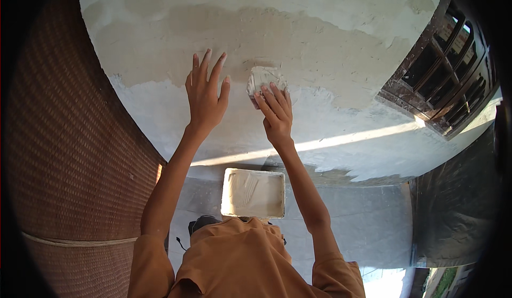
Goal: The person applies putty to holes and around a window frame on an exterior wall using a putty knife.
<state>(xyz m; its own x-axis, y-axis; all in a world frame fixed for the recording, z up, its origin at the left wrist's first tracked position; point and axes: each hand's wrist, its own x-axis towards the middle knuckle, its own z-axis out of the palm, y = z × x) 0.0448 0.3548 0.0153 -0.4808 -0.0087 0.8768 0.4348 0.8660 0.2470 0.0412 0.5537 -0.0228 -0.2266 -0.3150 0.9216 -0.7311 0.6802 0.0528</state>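
Note:
My right hand (277, 115) grips a plaster-smeared scraper (265, 77), its flat face held against the wall (320, 119). Smudges of pale plaster coat the tool, and its handle is mostly hidden under my fingers. To the left, my left hand (205, 96) is raised at the wall with its fingers spread and nothing in them; whether the palm touches the surface I cannot tell. The wall carries a damp beige band of plaster above a whiter, drier-looking area. Below my hands stands a rectangular tray (226, 191) with beige plaster in it, marked by ridged strokes.
A woven brown mat (80, 138) hangs along the left side, with a rope (80, 242) across it. At the right is a dark wooden window frame (437, 68) with panes. A dark sheet (453, 202) hangs lower right, beside the grey floor (357, 212).

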